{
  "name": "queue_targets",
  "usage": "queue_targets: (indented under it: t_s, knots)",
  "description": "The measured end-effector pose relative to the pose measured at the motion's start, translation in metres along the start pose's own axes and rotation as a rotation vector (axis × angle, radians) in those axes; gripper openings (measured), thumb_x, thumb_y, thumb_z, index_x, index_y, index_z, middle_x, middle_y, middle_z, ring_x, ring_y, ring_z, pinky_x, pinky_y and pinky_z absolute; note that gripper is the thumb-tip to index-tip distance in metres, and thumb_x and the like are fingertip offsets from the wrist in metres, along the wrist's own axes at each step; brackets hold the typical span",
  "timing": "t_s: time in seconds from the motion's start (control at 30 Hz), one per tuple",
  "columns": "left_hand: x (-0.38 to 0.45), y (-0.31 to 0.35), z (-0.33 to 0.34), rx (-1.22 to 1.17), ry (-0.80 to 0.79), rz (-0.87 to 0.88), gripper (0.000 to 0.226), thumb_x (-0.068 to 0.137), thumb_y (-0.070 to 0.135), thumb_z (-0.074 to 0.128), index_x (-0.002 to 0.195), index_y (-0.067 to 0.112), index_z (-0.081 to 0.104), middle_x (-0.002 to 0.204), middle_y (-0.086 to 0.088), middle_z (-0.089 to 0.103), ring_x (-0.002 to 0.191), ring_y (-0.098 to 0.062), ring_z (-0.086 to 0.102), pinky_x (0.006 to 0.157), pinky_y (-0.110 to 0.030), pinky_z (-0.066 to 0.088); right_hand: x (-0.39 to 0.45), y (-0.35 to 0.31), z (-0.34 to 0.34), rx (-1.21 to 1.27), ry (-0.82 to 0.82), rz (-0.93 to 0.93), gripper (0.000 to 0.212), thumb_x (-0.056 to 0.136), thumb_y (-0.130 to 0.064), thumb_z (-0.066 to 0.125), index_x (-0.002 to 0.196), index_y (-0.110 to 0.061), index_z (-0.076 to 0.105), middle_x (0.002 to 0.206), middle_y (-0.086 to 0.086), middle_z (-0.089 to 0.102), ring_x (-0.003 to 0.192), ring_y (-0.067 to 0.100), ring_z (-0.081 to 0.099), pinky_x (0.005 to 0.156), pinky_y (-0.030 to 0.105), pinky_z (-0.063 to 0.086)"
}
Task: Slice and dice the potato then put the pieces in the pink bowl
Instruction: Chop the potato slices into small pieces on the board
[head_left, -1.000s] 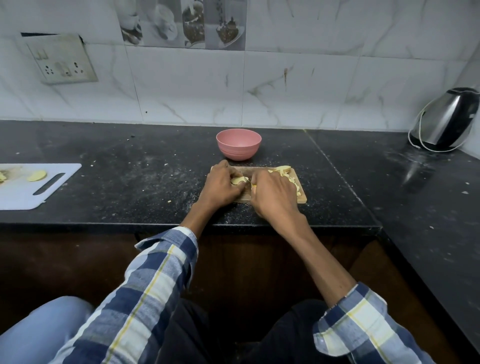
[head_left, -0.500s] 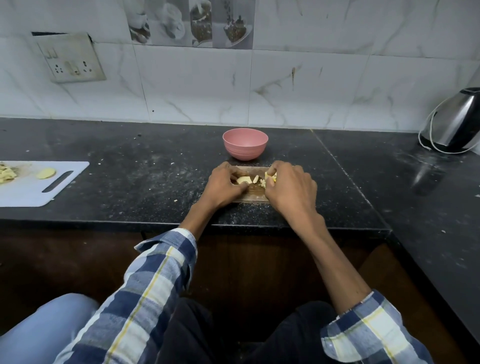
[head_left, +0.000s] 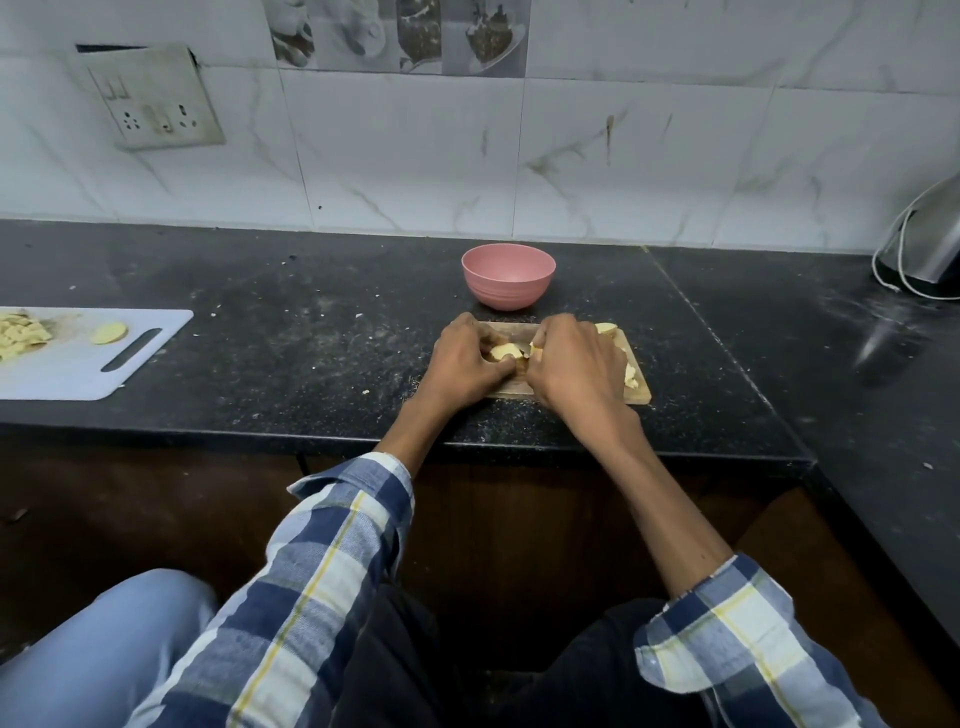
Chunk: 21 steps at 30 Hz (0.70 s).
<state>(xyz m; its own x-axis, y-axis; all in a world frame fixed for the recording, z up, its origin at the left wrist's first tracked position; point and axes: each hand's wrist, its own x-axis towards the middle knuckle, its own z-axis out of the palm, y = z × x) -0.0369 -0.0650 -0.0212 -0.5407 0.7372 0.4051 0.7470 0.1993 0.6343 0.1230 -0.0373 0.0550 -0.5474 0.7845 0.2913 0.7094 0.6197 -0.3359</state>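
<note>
Both hands are on the small wooden cutting board (head_left: 638, 391) near the front edge of the black counter (head_left: 311, 364), cupped toward each other over a heap of potato pieces (head_left: 503, 352). The left hand (head_left: 467, 366) curls its fingers round the left side of the heap, thumb near the middle of the board. The right hand (head_left: 574, 371) has its fingers curled against the right side of the heap; whether it really has hold of pieces cannot be told, since the fingertips are hidden.

Half a second ago the right hand covered the whole right part of the board. Now it sits a little more to the left, so the board's right edge shows, with a few loose bits (head_left: 629, 375) along it and a slice (head_left: 605, 328) at the far right corner. The left hand has hardly moved.

The pink bowl (head_left: 508, 280) stands just beyond the board, apart from it; its inside cannot be seen.

Far left lies a white cutting board (head_left: 78, 364) with cut potato (head_left: 18, 338) and one round slice (head_left: 109, 332). A kettle (head_left: 930, 244) stands at the far right, a socket plate (head_left: 150, 101) on the tiled wall.
</note>
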Motion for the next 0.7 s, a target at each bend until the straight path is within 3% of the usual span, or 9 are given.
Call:
queue_targets:
  t_s: [0.27,0.5,0.7]
  knots:
    - [-0.002,0.002,-0.003,-0.018,0.005,0.008,0.028,0.077,0.029,0.083,0.103,0.019,0.081,0.100,-0.002,0.061,0.088,-0.016,0.066,0.085,-0.043,0.059,-0.014,0.008,-0.031,-0.059,-0.091,0.029,0.026,0.088,-0.017,0.074,0.113,-0.019,0.066,0.113,0.007,0.070,0.105,0.031,0.065,0.080,0.037,0.042]
    - [-0.005,0.007,-0.010,-0.056,-0.002,-0.008,0.026,0.075,0.024,0.083,0.101,0.020,0.082,0.090,0.010,0.061,0.080,-0.005,0.065,0.084,-0.035,0.060,-0.017,0.006,-0.017,0.006,0.091,-0.002,0.018,0.097,-0.024,0.062,0.114,-0.020,0.068,0.113,0.009,0.069,0.106,0.033,0.064,0.075,0.038,0.038]
    - [-0.004,0.005,-0.006,-0.037,0.017,-0.034,0.026,0.072,0.025,0.082,0.097,0.015,0.082,0.094,-0.001,0.066,0.084,-0.017,0.068,0.083,-0.043,0.060,-0.007,-0.003,0.011,0.001,0.072,-0.018,0.018,0.094,-0.021,0.064,0.111,-0.018,0.067,0.112,0.010,0.069,0.103,0.035,0.065,0.076,0.040,0.042]
